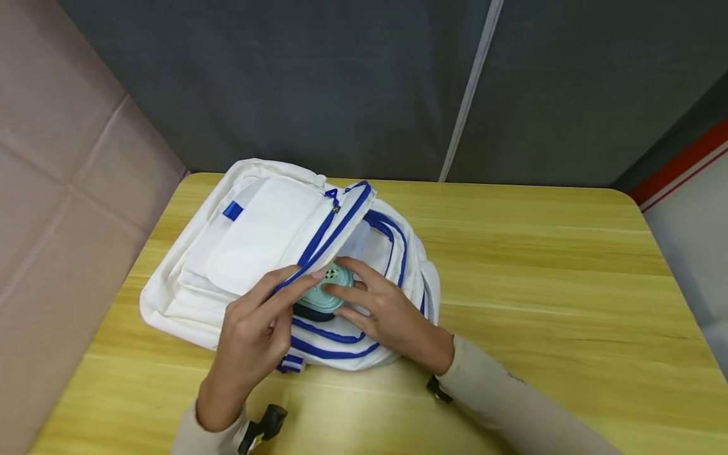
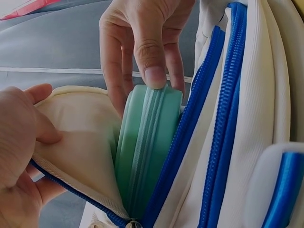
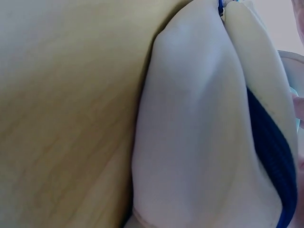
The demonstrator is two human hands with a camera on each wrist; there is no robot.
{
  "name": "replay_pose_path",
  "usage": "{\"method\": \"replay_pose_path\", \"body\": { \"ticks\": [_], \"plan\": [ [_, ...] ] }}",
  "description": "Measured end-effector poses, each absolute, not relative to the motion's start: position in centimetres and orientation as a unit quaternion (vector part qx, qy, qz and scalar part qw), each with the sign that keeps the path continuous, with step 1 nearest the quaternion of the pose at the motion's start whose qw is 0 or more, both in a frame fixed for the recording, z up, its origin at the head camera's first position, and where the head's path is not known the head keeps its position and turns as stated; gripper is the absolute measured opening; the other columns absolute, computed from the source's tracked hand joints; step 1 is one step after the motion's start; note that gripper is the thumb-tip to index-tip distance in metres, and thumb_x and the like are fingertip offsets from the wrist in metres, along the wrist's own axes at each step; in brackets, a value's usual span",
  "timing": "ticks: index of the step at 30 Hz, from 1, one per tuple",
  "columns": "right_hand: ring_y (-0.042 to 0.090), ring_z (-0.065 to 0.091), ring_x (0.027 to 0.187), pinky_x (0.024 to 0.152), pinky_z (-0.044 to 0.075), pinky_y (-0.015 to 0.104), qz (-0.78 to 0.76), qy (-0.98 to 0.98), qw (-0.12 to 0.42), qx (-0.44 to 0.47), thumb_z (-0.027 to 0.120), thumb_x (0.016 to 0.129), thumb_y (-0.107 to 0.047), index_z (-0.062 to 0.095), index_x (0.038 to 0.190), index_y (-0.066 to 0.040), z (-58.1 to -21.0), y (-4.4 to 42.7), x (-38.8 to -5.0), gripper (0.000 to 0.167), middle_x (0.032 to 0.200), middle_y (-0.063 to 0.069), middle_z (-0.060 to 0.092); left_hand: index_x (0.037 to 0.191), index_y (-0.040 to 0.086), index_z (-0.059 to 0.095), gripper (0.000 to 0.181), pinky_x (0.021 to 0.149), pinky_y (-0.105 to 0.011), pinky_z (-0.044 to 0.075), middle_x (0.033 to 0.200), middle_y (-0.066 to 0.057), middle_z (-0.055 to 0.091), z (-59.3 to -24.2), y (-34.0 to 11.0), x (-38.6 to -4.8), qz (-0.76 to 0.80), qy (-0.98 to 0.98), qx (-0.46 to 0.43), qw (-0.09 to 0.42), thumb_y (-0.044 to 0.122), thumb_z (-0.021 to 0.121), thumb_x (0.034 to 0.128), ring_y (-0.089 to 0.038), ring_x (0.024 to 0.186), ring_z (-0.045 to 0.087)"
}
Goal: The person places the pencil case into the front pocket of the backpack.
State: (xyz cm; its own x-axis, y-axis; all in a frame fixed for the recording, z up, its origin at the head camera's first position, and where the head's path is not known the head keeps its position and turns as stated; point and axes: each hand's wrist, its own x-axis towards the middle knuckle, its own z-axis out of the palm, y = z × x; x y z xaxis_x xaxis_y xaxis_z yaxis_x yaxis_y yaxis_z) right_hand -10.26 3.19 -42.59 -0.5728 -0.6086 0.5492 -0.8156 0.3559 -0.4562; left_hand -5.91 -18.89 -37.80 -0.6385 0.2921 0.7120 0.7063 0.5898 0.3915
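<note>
A white backpack (image 1: 258,237) with blue zippers lies on the table, its front pocket unzipped. My left hand (image 1: 247,335) pinches the edge of the pocket flap (image 2: 83,142) and holds it away from the bag. In the pocket's mouth sits a mint-green zippered case (image 2: 149,137), its lower part hidden inside. My right hand (image 1: 392,316) grips the case from above, thumb on its zipper side in the left wrist view. A small dark and yellow print shows on the case's face. The right wrist view mostly catches the backpack's side (image 3: 190,123), with fingertips (image 3: 299,108) at the edge.
The wooden table (image 1: 557,272) extends to the right of the backpack. Behind it stands a dark grey partition (image 1: 341,88), and a pale padded panel (image 1: 74,158) is at the left. A blue-and-white striped strap (image 1: 292,363) pokes out at the bag's near side.
</note>
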Motion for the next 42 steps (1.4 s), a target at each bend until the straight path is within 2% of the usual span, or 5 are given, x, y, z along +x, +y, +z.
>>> {"method": "replay_pose_path", "body": {
  "ticks": [17, 25, 28, 34, 42],
  "plan": [
    [0.036, 0.06, 0.129, 0.096, 0.06, 0.048, 0.33, -0.875, 0.149, 0.322, 0.087, 0.085, -0.011, 0.072, 0.135, -0.013, -42.4, 10.4, -8.3, 0.053, 0.152, 0.017, 0.055, 0.141, 0.017, 0.068, 0.06, 0.063, -0.021, 0.048, 0.12, -0.008, 0.071, -37.9, -19.1, -5.1, -0.295, -0.877, -0.296, 0.237, -0.013, 0.058, 0.0897, -0.019, 0.085, 0.063],
    [0.034, 0.059, 0.127, 0.11, 0.037, 0.006, 0.339, -0.879, 0.209, 0.263, 0.065, 0.103, -0.035, 0.072, 0.131, -0.005, -42.8, 16.4, -7.8, 0.041, 0.144, 0.02, 0.059, 0.145, 0.014, 0.064, 0.051, 0.099, -0.016, 0.05, 0.135, -0.007, 0.069, -38.1, -18.9, -4.9, -0.298, -0.876, -0.317, 0.209, 0.003, 0.06, 0.0953, -0.024, 0.114, 0.066],
    [0.028, 0.058, 0.128, 0.108, 0.035, 0.003, 0.348, -0.873, 0.228, 0.254, 0.049, 0.106, -0.049, 0.072, 0.13, -0.004, -43.0, 18.2, -7.7, 0.055, 0.141, 0.022, 0.06, 0.148, 0.017, 0.061, 0.042, 0.121, -0.035, 0.042, 0.145, -0.006, 0.064, -38.4, -18.7, -4.9, -0.282, -0.876, -0.335, 0.201, 0.022, 0.054, 0.1061, -0.031, 0.135, 0.059],
    [0.01, 0.055, 0.132, 0.105, 0.036, 0.002, 0.35, -0.87, 0.258, 0.235, 0.052, 0.105, -0.05, 0.073, 0.129, -0.004, -43.5, 20.9, -7.3, 0.056, 0.137, 0.023, 0.062, 0.155, 0.026, 0.053, 0.053, 0.112, -0.076, 0.035, 0.163, -0.001, 0.048, -39.3, -18.1, -4.4, -0.221, -0.901, -0.338, 0.159, 0.051, 0.042, 0.1098, -0.042, 0.153, 0.038],
    [-0.001, 0.049, 0.136, 0.106, 0.034, 0.003, 0.348, -0.876, 0.264, 0.202, 0.059, 0.106, -0.042, 0.073, 0.127, -0.002, -44.2, 23.2, -6.5, 0.047, 0.135, 0.023, 0.063, 0.161, 0.032, 0.043, 0.061, 0.113, -0.08, 0.024, 0.169, 0.007, 0.038, -41.0, -17.3, -3.1, -0.111, -0.927, -0.327, 0.144, 0.059, 0.021, 0.1109, -0.047, 0.155, 0.029]
  ]
}}
